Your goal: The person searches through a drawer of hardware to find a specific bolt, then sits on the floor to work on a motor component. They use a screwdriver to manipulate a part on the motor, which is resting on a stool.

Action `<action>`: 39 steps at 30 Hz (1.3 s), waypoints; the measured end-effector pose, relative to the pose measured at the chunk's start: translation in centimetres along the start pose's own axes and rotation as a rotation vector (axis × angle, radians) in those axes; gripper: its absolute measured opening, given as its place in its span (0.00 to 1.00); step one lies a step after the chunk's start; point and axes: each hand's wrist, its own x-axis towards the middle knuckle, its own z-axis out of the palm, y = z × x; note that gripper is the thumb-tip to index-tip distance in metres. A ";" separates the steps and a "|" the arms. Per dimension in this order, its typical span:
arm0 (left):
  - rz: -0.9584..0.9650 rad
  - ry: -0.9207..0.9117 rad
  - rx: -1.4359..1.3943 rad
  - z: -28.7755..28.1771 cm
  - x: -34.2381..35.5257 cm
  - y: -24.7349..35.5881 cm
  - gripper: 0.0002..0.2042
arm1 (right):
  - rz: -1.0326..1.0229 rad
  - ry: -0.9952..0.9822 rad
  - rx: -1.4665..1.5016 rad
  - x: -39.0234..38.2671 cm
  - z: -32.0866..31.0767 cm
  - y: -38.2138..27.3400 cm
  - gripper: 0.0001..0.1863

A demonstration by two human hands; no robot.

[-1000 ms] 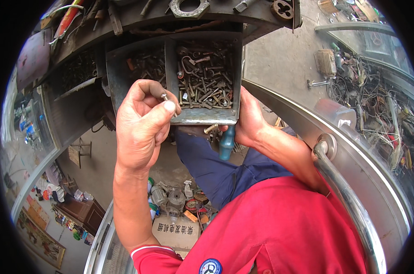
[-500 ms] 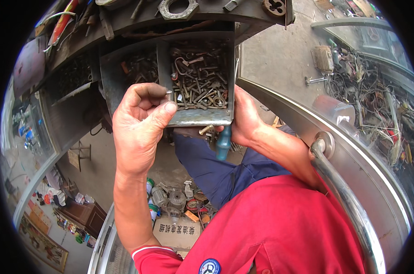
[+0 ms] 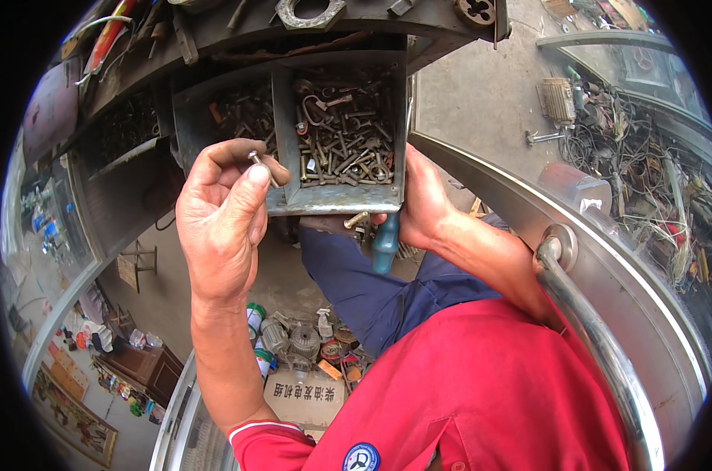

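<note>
My left hand pinches a small silver bolt between thumb and fingers, in front of the metal drawer. The drawer has two visible compartments of jumbled bolts, screws and small fittings. My right hand is at the drawer's right side and underside, its fingers wrapped round a blue-handled tool, whose upper part is hidden. A brass-coloured bolt shows beside those fingertips, just below the drawer's front lip.
A dark metal bench above holds a large nut and tools. A steel-framed door with a tubular handle runs along my right. Motors and parts lie on the floor below. Cables heap at right; a stool stands at left.
My left hand has moved left with the small bolt, which is now tilted differently. The drawer and my right hand have shifted slightly left in the picture.
</note>
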 end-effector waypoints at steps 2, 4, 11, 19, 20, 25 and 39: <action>0.003 -0.004 0.033 0.0 0.0 0.0 0.11 | -0.005 -0.003 -0.003 0.0 -0.1 0.0 0.22; 0.009 0.015 0.112 0.4 0.0 0.0 0.10 | -0.012 -0.017 -0.009 0.3 -0.4 0.2 0.22; 0.534 -0.122 1.187 3.0 1.8 -0.8 0.06 | -0.038 -0.025 -0.009 0.1 -0.2 0.1 0.23; 0.451 -0.342 1.951 6.1 4.0 -2.0 0.02 | -0.022 -0.015 0.007 -0.2 0.2 -0.1 0.24; 0.463 -0.345 1.946 6.2 4.2 -2.0 0.01 | -0.027 -0.018 -0.001 -0.2 0.2 -0.1 0.24; 0.498 -0.386 1.923 6.1 4.4 -1.8 0.02 | -0.024 -0.026 -0.019 0.0 -0.1 0.0 0.24; 0.574 0.001 1.524 2.7 2.1 0.6 0.07 | -0.026 0.019 0.001 0.2 -0.4 0.3 0.21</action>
